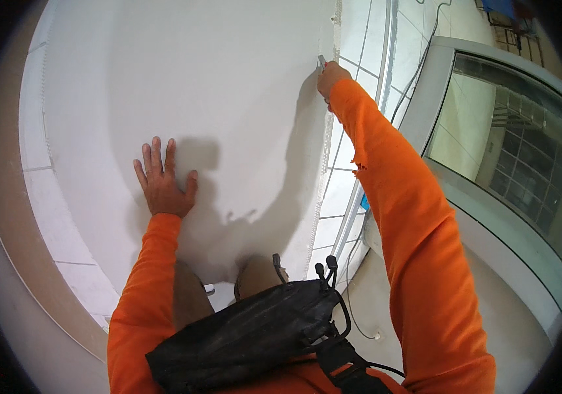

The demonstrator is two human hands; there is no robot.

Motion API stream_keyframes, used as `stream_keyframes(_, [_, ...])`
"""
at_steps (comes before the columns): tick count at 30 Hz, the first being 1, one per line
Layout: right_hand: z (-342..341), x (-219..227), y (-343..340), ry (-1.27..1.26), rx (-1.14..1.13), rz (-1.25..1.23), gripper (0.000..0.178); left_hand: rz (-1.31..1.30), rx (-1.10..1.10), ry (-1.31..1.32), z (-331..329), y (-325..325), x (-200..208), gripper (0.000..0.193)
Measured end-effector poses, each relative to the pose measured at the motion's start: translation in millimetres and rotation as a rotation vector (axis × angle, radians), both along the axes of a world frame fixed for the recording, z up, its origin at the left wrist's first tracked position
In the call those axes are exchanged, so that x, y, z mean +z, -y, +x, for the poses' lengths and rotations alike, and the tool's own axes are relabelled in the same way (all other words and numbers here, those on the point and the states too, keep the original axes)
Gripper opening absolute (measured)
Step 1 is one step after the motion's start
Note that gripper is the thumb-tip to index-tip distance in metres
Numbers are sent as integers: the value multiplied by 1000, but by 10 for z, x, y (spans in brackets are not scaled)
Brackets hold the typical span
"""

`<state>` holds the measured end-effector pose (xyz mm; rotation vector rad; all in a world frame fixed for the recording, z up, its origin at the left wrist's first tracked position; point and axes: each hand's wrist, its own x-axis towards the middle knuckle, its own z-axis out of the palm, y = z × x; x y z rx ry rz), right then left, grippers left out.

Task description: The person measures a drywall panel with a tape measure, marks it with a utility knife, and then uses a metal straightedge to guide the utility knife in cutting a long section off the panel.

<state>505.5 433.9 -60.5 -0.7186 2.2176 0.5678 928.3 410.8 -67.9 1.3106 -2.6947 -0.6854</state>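
Observation:
My left hand (166,188) lies with fingers spread against a smooth white plaster-like surface (228,85). Farther up and to the right, my right hand (333,77) is closed around a small hand tool (321,62). Only the tool's grey metal end and a bit of red show; its exact kind is hidden by my fingers. The tool's tip meets the white surface close to its right edge, where a rough, perforated corner strip (325,148) runs along it. Shadows of my arms and head fall across the surface.
White tiles (358,39) border the right edge, and more tiles (35,141) curve along the left. A window sash (448,98) with glass stands at the right. A dark cable (418,65) runs beside it. A black bag (248,335) hangs across my front.

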Motion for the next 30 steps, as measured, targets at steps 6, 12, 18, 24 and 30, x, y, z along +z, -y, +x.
stream_keyframes(6, [349, 174, -412, 22, -414, -168, 27, -51, -3, -102, 17, -30, 60, 74])
stream_keyframes(12, [263, 32, -415, -26, 1140, 468, 25, -12, 52, -66, 108, -317, 18, 73])
stream_keyframes(18, [388, -343, -873, -54, -121, -60, 29, -45, 25, -74, 143, -375, 7, 73])
stream_keyframes(24, [872, -41, -1338, -40, -288, -217, 32, -61, 20, -61, 135, -389, -4, 72])
stream_keyframes(30, [1064, 175, -1516, -40, -205, -163, 36, -72, 17, -41, 121, -390, -2, 71])
